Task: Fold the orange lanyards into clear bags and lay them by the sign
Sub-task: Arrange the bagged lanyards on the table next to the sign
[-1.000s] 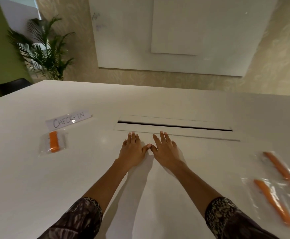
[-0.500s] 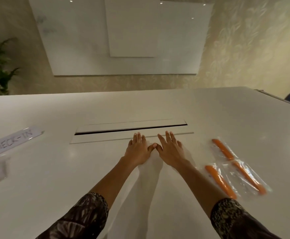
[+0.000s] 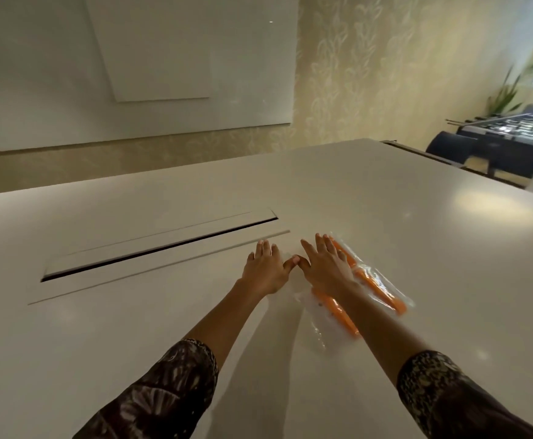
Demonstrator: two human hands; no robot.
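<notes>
Two clear bags with orange lanyards lie on the white table right of centre. The farther bag (image 3: pixel 376 285) runs diagonally; its upper end is under my right hand (image 3: pixel 323 264), which lies flat with straight fingers. The nearer bag (image 3: pixel 331 315) is partly hidden by my right forearm. My left hand (image 3: pixel 263 269) rests flat on bare table, thumb tip meeting my right thumb. The sign and the bag beside it are out of view.
A long cable slot with a raised lid (image 3: pixel 157 248) crosses the table left of my hands. The table's right edge (image 3: pixel 433 156) is far off, with dark chairs (image 3: pixel 449 147) and a foosball table (image 3: pixel 509 128) beyond it.
The view has swung right, so the sign and its bag left the frame. My hands, still flat and thumbs together, now lie over the end of the farther bag.
</notes>
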